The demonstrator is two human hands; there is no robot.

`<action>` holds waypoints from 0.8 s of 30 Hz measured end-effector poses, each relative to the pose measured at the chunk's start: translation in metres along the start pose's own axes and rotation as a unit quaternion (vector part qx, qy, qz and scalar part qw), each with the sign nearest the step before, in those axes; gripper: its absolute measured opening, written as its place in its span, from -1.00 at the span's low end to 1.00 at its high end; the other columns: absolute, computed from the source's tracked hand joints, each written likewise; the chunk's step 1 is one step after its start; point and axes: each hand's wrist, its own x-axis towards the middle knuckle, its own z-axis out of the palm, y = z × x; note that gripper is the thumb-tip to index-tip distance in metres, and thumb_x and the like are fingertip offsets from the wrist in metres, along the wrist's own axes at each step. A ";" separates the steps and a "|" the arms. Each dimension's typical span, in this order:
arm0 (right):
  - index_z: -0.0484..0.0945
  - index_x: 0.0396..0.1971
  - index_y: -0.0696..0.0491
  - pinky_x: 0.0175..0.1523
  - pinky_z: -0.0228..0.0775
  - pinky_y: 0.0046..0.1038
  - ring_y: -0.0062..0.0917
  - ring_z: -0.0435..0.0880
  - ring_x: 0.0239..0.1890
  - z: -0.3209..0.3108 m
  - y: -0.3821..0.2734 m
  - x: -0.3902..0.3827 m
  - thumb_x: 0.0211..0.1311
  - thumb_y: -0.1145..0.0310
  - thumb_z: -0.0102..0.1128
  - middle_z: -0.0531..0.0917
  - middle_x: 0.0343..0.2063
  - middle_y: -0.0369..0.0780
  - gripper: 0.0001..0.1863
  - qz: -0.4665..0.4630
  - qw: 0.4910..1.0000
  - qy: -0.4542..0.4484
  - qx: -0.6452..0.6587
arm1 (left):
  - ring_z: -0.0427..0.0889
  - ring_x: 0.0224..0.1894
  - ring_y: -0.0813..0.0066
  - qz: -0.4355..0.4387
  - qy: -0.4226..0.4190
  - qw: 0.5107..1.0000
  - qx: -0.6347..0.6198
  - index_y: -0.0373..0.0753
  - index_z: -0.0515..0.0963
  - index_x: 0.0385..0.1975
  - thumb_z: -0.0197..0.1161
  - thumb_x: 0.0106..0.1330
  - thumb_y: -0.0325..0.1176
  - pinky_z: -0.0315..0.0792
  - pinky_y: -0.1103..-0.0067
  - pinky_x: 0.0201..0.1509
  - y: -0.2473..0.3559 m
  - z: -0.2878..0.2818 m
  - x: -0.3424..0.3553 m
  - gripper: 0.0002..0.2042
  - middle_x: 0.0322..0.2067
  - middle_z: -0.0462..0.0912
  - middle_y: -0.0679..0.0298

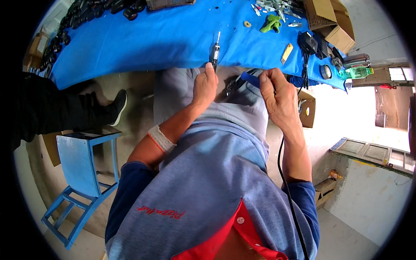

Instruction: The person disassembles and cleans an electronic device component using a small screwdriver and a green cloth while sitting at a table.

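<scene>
My left hand (205, 86) is closed around the lower end of a slim black-and-white device with a thin metal shaft (216, 53). It points upward, away from me, over the near edge of the blue-covered table. Beside it on the right, my right hand (278, 93) pinches a blue, flat-looking piece (250, 79) between thumb and fingers. Its far end points left toward the device; my fingers cover the rest, so its kind is unclear. Both hands are in front of my lap, apart from each other.
On the blue cloth (151, 39) lie a green glove-like cloth (271, 24), a yellowish strip (287, 53), a black adapter (307, 42) and many small parts. A cardboard box (321, 15) stands far right. At left are a blue chair (78, 167) and another person's leg (65, 106).
</scene>
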 end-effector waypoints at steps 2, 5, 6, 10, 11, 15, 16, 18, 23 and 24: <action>0.49 -0.40 0.13 -0.52 0.30 -0.33 -0.24 0.53 -0.66 0.002 0.002 -0.001 0.20 0.35 0.07 0.53 -0.69 -0.08 -0.85 -0.039 0.999 0.009 -0.001 | 0.25 -0.73 0.55 -0.011 -0.001 1.000 -0.016 -0.19 0.24 -0.76 -0.40 0.36 0.21 0.15 0.57 -0.64 0.000 -0.001 0.000 -0.37 -0.80 0.27 0.34; 0.51 -0.40 0.15 -0.52 0.29 -0.40 -0.38 0.50 -0.69 0.004 0.009 0.000 0.16 0.38 0.10 0.54 -0.69 -0.15 -0.86 -0.062 0.998 0.005 0.004 | 0.24 -0.75 0.55 -0.047 -0.006 0.997 -0.059 -0.20 0.25 -0.77 -0.33 0.35 0.22 0.13 0.58 -0.66 0.005 -0.001 -0.001 -0.37 -0.80 0.27 0.34; 0.53 -0.40 0.16 -0.52 0.29 -0.43 -0.44 0.49 -0.69 0.004 0.013 0.000 0.15 0.39 0.11 0.54 -0.70 -0.18 -0.86 -0.064 0.998 0.000 0.007 | 0.24 -0.76 0.53 -0.068 -0.008 0.994 -0.081 -0.21 0.26 -0.79 -0.29 0.35 0.20 0.13 0.56 -0.66 0.007 -0.001 -0.002 -0.37 -0.81 0.28 0.33; 0.58 -0.21 0.18 -0.43 0.22 -0.65 -0.77 0.37 -0.52 -0.015 0.022 0.001 0.21 0.38 0.08 0.47 -0.58 -0.37 -0.77 0.121 0.959 -0.021 0.255 | 0.17 -0.81 0.58 -0.160 -0.079 0.973 -0.147 -0.20 0.29 -0.75 -0.22 0.32 0.23 0.03 0.60 -0.74 0.012 -0.012 -0.002 -0.39 -0.84 0.23 0.37; 0.55 -0.15 0.21 -0.39 0.20 -0.71 -0.78 0.36 -0.49 -0.017 0.033 0.003 0.25 0.35 0.06 0.49 -0.53 -0.34 -0.72 0.135 0.941 0.017 0.308 | 0.15 -0.82 0.59 -0.168 -0.078 0.969 -0.165 -0.19 0.29 -0.74 -0.22 0.31 0.25 0.01 0.61 -0.75 0.013 -0.013 -0.002 -0.39 -0.84 0.22 0.38; 0.43 0.01 0.24 -0.33 0.27 -0.64 -0.68 0.40 -0.43 0.009 0.059 0.039 0.24 0.32 0.10 0.52 -0.47 -0.30 -0.60 0.094 0.956 0.160 0.227 | 0.09 -0.83 0.65 -0.219 -0.102 0.946 -0.214 -0.16 0.28 -0.67 -0.24 0.31 0.28 -0.05 0.66 -0.77 0.023 -0.015 -0.009 -0.41 -0.83 0.18 0.42; 0.43 0.00 0.24 -0.29 0.30 -0.60 -0.65 0.43 -0.40 0.020 0.079 0.050 0.22 0.31 0.13 0.53 -0.48 -0.29 -0.59 0.080 0.967 0.158 0.184 | 0.07 -0.82 0.67 -0.234 -0.113 0.940 -0.222 -0.14 0.27 -0.65 -0.26 0.31 0.27 -0.07 0.68 -0.77 0.026 -0.016 -0.010 -0.42 -0.82 0.17 0.43; 0.47 -0.03 0.17 -0.26 0.35 -0.49 -0.45 0.55 -0.36 0.036 0.089 0.069 0.20 0.29 0.13 0.59 -0.49 -0.16 -0.62 0.076 0.981 0.167 0.060 | 0.06 -0.82 0.68 -0.238 -0.124 0.937 -0.225 -0.14 0.27 -0.65 -0.26 0.32 0.27 -0.07 0.68 -0.77 0.026 -0.019 -0.012 -0.43 -0.82 0.16 0.44; 0.53 -0.16 0.09 -0.25 0.33 -0.25 -0.20 0.52 -0.36 0.061 0.114 0.105 0.15 0.30 0.12 0.60 -0.46 -0.08 -0.72 0.010 0.964 0.221 -0.147 | 0.04 -0.82 0.71 -0.194 -0.152 0.942 -0.226 -0.14 0.26 -0.64 -0.28 0.32 0.27 -0.06 0.71 -0.78 0.031 -0.026 -0.019 -0.42 -0.83 0.13 0.46; 0.53 -0.18 0.09 -0.25 0.32 -0.23 -0.20 0.51 -0.37 0.064 0.122 0.110 0.14 0.30 0.13 0.60 -0.46 -0.09 -0.73 -0.006 0.961 0.221 -0.164 | 0.04 -0.82 0.71 -0.191 -0.156 0.943 -0.224 -0.14 0.26 -0.64 -0.28 0.32 0.28 -0.05 0.72 -0.78 0.032 -0.025 -0.019 -0.42 -0.83 0.13 0.46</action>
